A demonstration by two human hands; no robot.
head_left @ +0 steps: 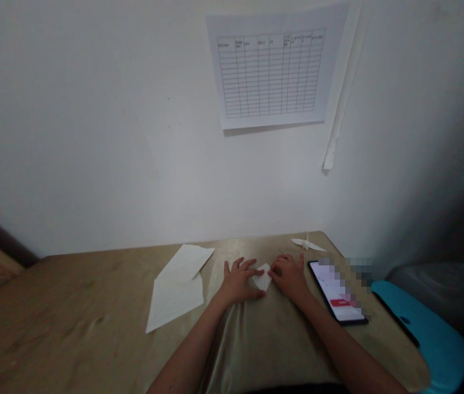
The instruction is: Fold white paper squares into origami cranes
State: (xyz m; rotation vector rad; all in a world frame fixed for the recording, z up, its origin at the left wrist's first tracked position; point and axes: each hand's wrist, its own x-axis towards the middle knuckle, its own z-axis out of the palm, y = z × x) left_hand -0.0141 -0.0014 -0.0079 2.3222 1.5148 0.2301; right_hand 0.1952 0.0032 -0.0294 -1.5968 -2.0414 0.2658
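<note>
A small folded piece of white paper lies on the table between my two hands. My left hand steadies it from the left, index fingertip on its upper edge and thumb by its lower corner; the other fingers are spread. On the right side, my right hand pinches the paper's edge between thumb and bent fingers. Left of my hands are white sheets of paper, overlapping, with a folded corner at the top. Beyond my right hand is a narrow white folded paper piece.
A phone with a lit screen lies right of my right forearm. A blue stool or chair seat stands past the right edge of the brown table. Behind, the white wall carries a printed table sheet.
</note>
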